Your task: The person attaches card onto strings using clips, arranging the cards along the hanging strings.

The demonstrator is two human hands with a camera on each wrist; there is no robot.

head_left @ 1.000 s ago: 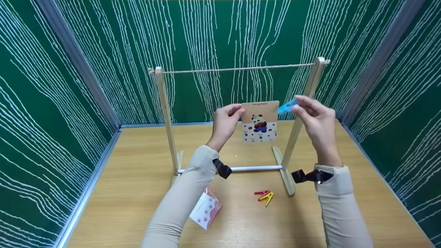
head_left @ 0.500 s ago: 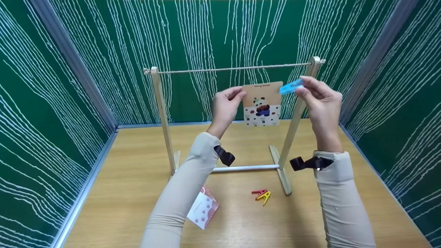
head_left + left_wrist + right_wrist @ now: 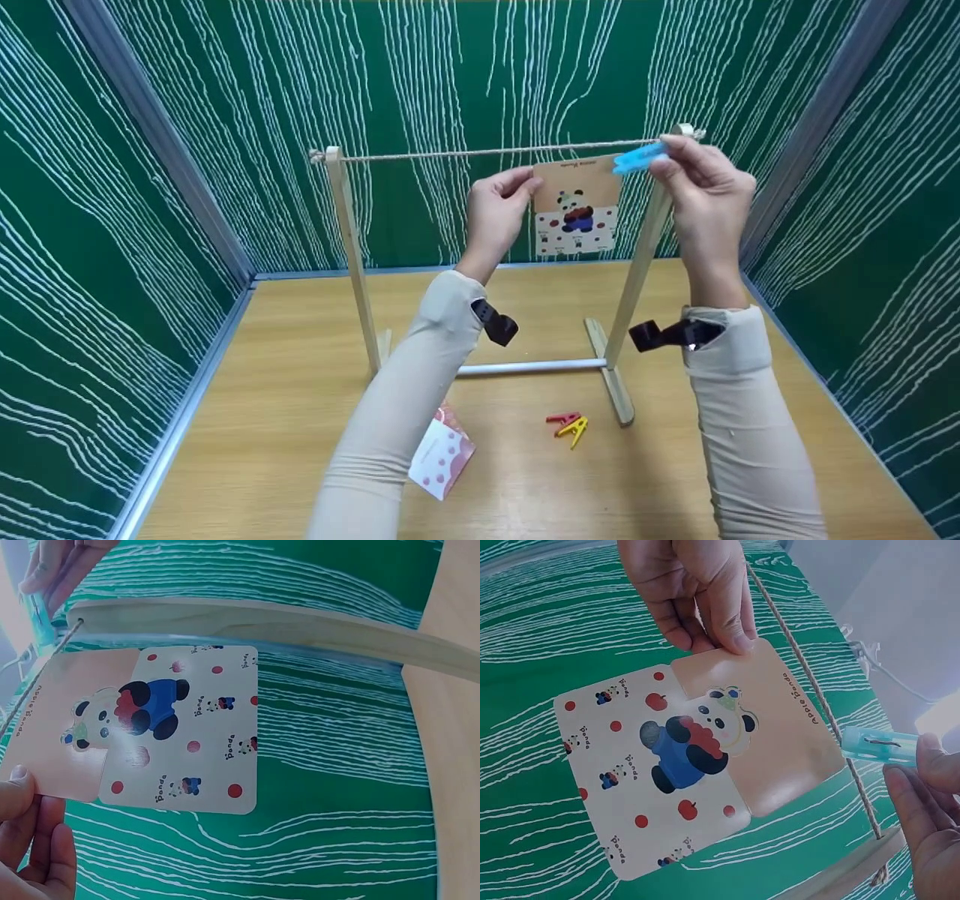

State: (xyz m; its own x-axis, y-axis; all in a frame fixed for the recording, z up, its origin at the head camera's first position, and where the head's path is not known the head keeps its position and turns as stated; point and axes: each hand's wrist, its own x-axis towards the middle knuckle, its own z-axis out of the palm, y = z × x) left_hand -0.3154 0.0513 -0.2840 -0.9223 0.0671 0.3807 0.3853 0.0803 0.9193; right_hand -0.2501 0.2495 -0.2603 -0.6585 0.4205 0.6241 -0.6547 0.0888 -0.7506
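Observation:
A panda-print card (image 3: pixel 576 214), tan above and white with red dots below, hangs upright just under the rope (image 3: pixel 465 154). My left hand (image 3: pixel 496 216) pinches its upper left corner between thumb and fingers. In my right hand (image 3: pixel 709 202), thumb and fingers pinch a light blue clothespin (image 3: pixel 639 159), its tip at the card's upper right corner. The right wrist view has the clothespin (image 3: pixel 877 746) beside the rope (image 3: pixel 802 664) and the card's edge; whether it bites on either I cannot tell.
The rope runs between two wooden posts (image 3: pixel 351 262) joined low by a white bar (image 3: pixel 532 367). On the table (image 3: pixel 262 420) lie a red clothespin (image 3: pixel 562 418), a yellow clothespin (image 3: pixel 574 431) and a strawberry-patterned card or booklet (image 3: pixel 441 459), partly behind the left sleeve. Green walls stand around.
Both hands have risen together, bringing the panda card and the blue clothespin up from well below the rope to just under it. The clothespins on the table have stayed put.

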